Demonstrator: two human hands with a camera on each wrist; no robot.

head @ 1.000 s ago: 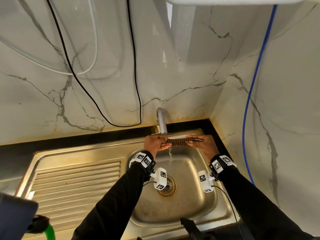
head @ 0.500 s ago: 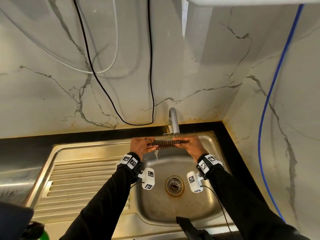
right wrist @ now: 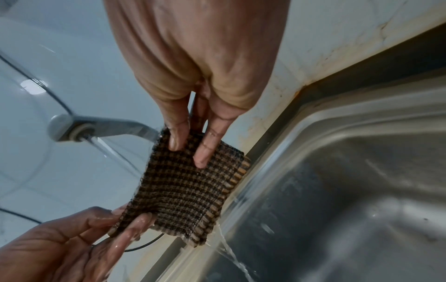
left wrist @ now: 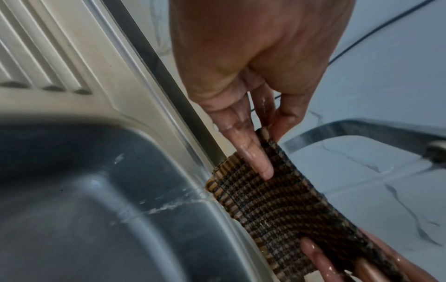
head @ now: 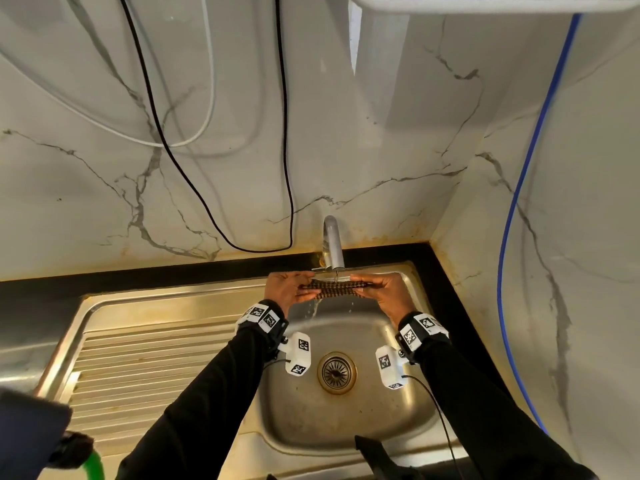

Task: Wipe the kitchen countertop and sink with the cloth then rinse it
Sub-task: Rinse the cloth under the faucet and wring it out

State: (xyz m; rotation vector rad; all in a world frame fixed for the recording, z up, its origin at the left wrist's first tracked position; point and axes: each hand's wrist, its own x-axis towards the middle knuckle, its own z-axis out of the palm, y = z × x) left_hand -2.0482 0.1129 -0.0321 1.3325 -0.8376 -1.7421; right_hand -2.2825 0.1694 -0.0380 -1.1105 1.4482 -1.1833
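Brown-black checked woven cloth (head: 331, 290) stretched flat under grey metal tap (head: 333, 244), far side of stainless steel sink (head: 349, 420). Pinched at left end by left hand (head: 284, 287), right end by right hand (head: 385, 292). Water streaming off.

Black countertop (head: 41, 289) across frame centre, inset stainless sink (head: 346, 424) lower centre, ribbed drainboard (head: 145, 368) lower left, faucet (head: 332, 244) at rear edge.

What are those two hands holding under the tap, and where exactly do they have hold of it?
A small checked cloth, stretched flat under the tap. The left hand pinches one end, the right hand the opposite end.
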